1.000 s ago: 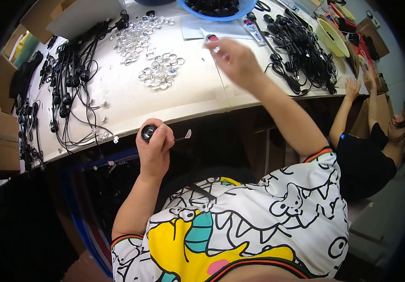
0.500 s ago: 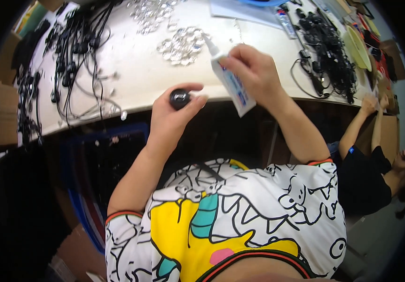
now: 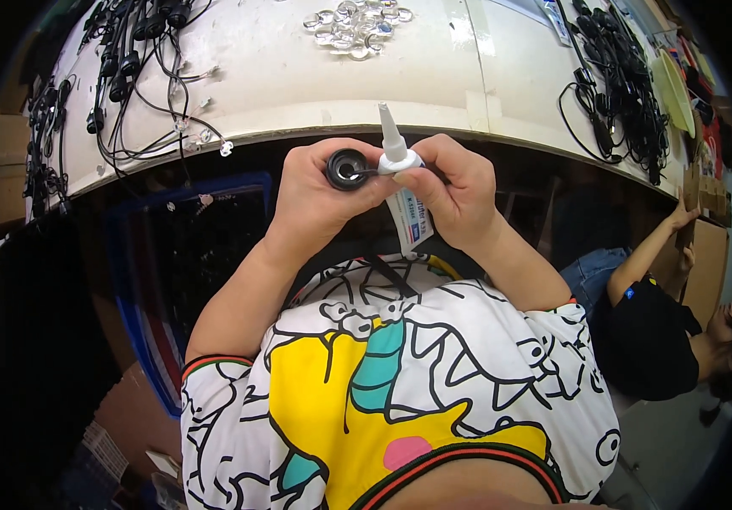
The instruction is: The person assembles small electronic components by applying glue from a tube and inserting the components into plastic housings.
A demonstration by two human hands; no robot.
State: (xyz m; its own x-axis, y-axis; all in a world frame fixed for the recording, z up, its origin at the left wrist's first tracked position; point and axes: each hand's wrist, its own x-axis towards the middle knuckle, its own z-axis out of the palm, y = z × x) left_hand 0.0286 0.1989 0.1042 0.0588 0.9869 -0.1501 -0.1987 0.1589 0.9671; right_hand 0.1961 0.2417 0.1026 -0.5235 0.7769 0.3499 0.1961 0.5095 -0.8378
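Note:
My left hand (image 3: pixel 308 197) is closed around a small round black housing (image 3: pixel 337 182), its hollow end facing up with something shiny inside. Close beside it, my right hand (image 3: pixel 461 189) grips a white squeeze tube of glue (image 3: pixel 410 223) near its shoulder. The tube's long tapered nozzle points up and away from me, apart from the housing's opening. Both hands are held together in front of the table's near edge. Farther off on the white table (image 3: pixel 272 76) lies a cluster of clear round lenses (image 3: pixel 357 32).
Black cables with sockets (image 3: pixel 141 51) lie at the left, some wire ends hanging over the edge. More black cables (image 3: pixel 621 93) are heaped at the right beside a pale yellow bowl (image 3: pixel 672 93). A blue-rimmed bin (image 3: pixel 132 314) stands below left. A co-worker in black (image 3: pixel 650 340) is at the right.
My right hand has brought the glue tube down and closer to me, beside the left hand. The tube's nozzle now points more nearly straight ahead. The table sits higher in view.

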